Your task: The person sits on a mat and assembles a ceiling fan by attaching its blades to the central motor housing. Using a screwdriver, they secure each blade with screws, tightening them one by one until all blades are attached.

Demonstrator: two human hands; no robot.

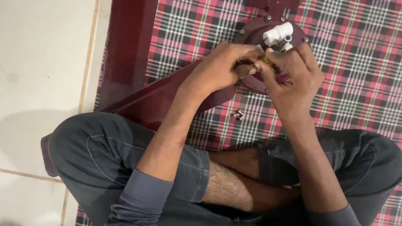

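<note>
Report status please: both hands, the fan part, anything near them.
Left hand and right hand both pinch a small brass-coloured part over the maroon fan hub. White terminal block beside fingers. Loose screws on checked cloth.

Hands hide the small yellowish part (266, 61).

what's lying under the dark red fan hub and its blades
A red, black and white checked cloth lies under the fan hub and blades, over white floor tiles. Small screws rest on it. Both hands cover the hub's middle, hiding what is beneath there.
</note>
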